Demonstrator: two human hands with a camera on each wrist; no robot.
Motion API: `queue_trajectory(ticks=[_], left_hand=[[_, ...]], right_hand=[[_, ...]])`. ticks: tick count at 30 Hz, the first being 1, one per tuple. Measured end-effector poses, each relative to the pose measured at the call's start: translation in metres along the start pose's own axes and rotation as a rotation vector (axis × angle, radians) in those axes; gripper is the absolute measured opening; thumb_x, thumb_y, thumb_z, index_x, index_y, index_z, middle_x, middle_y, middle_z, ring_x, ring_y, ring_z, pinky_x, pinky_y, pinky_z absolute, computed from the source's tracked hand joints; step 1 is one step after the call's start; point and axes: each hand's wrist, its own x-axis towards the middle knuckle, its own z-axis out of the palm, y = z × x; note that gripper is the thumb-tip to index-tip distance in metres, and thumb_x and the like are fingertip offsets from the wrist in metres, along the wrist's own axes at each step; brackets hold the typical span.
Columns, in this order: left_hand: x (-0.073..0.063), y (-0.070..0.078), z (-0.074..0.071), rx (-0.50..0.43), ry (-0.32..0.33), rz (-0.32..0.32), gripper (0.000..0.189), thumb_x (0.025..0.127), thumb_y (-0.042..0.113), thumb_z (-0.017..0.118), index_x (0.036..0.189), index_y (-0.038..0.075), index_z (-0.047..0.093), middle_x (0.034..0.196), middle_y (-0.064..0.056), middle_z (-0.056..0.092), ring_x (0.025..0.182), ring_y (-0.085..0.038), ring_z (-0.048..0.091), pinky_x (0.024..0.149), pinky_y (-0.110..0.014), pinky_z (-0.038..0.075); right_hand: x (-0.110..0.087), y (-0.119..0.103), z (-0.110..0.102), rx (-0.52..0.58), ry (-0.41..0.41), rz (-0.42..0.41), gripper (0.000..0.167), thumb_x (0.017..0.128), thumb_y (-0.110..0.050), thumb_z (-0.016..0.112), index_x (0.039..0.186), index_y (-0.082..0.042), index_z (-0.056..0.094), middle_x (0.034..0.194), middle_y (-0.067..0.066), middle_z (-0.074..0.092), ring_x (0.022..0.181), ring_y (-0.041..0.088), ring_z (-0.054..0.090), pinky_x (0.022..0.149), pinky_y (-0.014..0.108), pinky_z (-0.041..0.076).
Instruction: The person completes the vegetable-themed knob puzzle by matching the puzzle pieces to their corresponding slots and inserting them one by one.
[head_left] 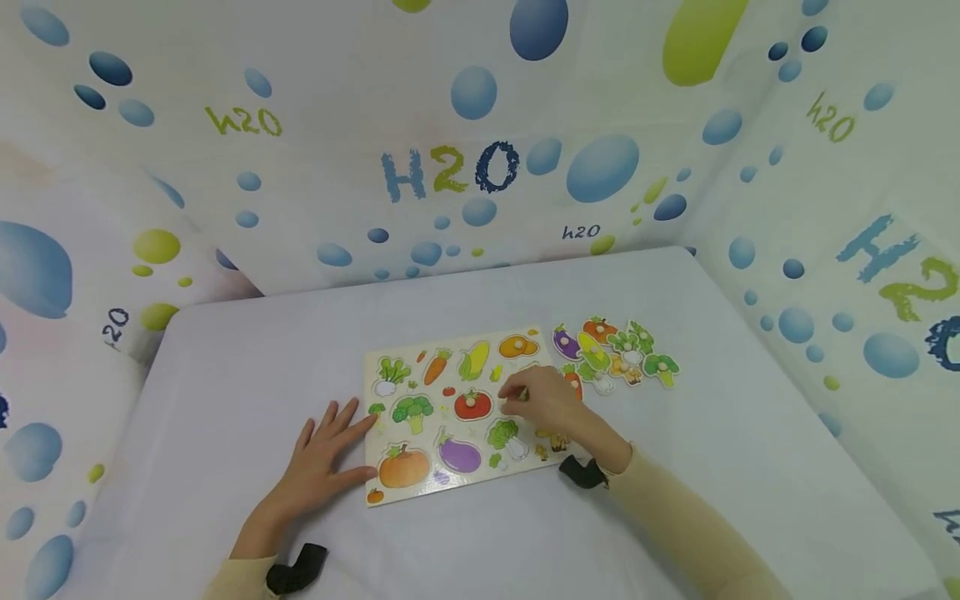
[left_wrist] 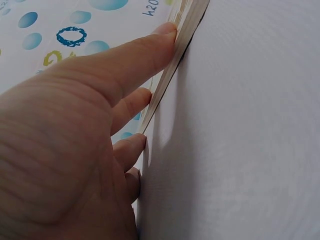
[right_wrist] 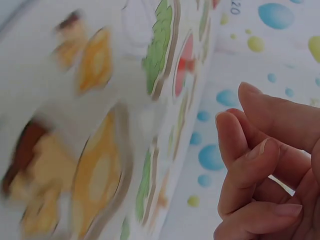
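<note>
A white wooden puzzle board [head_left: 446,421] with vegetable pictures lies on the table. My left hand [head_left: 318,462] touches its left edge, fingers spread and thumb near the pumpkin picture [head_left: 403,468]. In the left wrist view the fingertips rest along the board's edge [left_wrist: 167,75]. Over the right part of the board hovers my right hand [head_left: 546,400], beside the tomato piece [head_left: 472,405], whose knob stands up from its place. The right wrist view shows this hand [right_wrist: 270,165] with nothing in it, thumb and index finger apart, other fingers loosely curled.
Beyond the board's upper right corner lies a pile of loose knobbed pieces, among them an eggplant [head_left: 566,343], a corn [head_left: 594,353], a pumpkin [head_left: 600,330] and a broccoli [head_left: 662,367]. Patterned cloth walls [head_left: 322,192] enclose the white-covered table [head_left: 712,467] at the back and sides.
</note>
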Motion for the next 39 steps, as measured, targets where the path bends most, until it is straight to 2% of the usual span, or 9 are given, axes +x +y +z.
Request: queue_trajectory(ticks=[6,11,15,18,23,26,31,34,39], left_hand=[[0.003,0.002,0.003,-0.007,-0.011,0.008,0.071,0.082,0.041,0.074,0.143,0.013,0.05,0.158,-0.022,0.028,0.148,-0.048,0.012,0.115,-0.067,0.001],[0.007,0.004,0.006,-0.012,-0.002,0.022,0.072,0.081,0.039,0.075,0.143,0.012,0.051,0.157,-0.024,0.029,0.147,-0.049,0.013,0.114,-0.068,0.002],[0.009,0.003,0.009,-0.013,-0.011,0.02,0.072,0.081,0.04,0.075,0.143,0.013,0.05,0.158,-0.023,0.028,0.148,-0.049,0.012,0.115,-0.068,0.002],[0.009,0.002,0.008,-0.001,-0.022,0.003,0.073,0.081,0.042,0.074,0.144,0.013,0.05,0.159,-0.022,0.027,0.148,-0.047,0.011,0.115,-0.067,0.001],[0.005,0.0,0.004,0.029,-0.021,-0.014,0.073,0.082,0.044,0.073,0.144,0.014,0.049,0.159,-0.022,0.027,0.148,-0.047,0.011,0.115,-0.067,0.001],[0.002,-0.001,0.0,0.036,-0.013,-0.01,0.072,0.082,0.043,0.073,0.144,0.014,0.049,0.159,-0.022,0.027,0.149,-0.046,0.011,0.115,-0.068,0.001],[0.0,-0.003,-0.001,0.026,-0.002,-0.002,0.071,0.082,0.041,0.074,0.143,0.013,0.05,0.157,-0.024,0.028,0.149,-0.047,0.011,0.114,-0.069,0.0],[0.001,-0.004,0.002,0.021,-0.005,0.005,0.071,0.082,0.041,0.073,0.143,0.013,0.05,0.158,-0.024,0.028,0.149,-0.046,0.01,0.114,-0.069,-0.001],[0.002,-0.004,0.005,0.018,-0.002,0.007,0.071,0.082,0.041,0.073,0.143,0.014,0.05,0.158,-0.024,0.028,0.149,-0.046,0.01,0.114,-0.068,-0.001]], right_hand=[[-0.029,0.039,-0.031,0.047,0.069,0.049,0.016,0.086,-0.017,0.074,0.101,-0.011,0.075,0.083,-0.004,0.066,0.071,0.013,0.052,0.059,0.023,0.043],[-0.052,0.076,-0.068,0.052,0.172,0.096,0.02,0.087,-0.015,0.073,0.104,-0.006,0.075,0.086,0.003,0.069,0.071,0.016,0.052,0.055,0.023,0.043],[-0.067,0.105,-0.098,0.011,0.275,0.153,0.02,0.089,-0.015,0.072,0.105,-0.003,0.073,0.087,0.009,0.069,0.07,0.018,0.052,0.053,0.024,0.043],[-0.076,0.126,-0.114,-0.023,0.353,0.19,0.022,0.09,-0.016,0.07,0.106,-0.001,0.073,0.087,0.013,0.07,0.069,0.018,0.052,0.051,0.024,0.043],[-0.077,0.159,-0.127,-0.071,0.422,0.204,0.023,0.091,-0.012,0.068,0.108,0.002,0.071,0.095,0.021,0.071,0.072,0.022,0.057,0.052,0.026,0.044],[-0.071,0.174,-0.129,-0.083,0.406,0.214,0.023,0.09,-0.008,0.067,0.109,0.003,0.069,0.099,0.023,0.07,0.075,0.025,0.058,0.056,0.027,0.045],[-0.056,0.19,-0.125,-0.076,0.286,0.247,0.023,0.091,-0.009,0.065,0.111,0.001,0.069,0.103,0.021,0.068,0.08,0.026,0.058,0.06,0.026,0.046],[-0.05,0.194,-0.122,-0.08,0.24,0.264,0.023,0.09,-0.01,0.065,0.111,-0.001,0.07,0.102,0.019,0.068,0.082,0.026,0.059,0.062,0.027,0.047],[-0.043,0.195,-0.117,-0.068,0.209,0.284,0.024,0.089,-0.013,0.068,0.109,-0.001,0.07,0.099,0.016,0.068,0.084,0.026,0.059,0.064,0.028,0.046]])
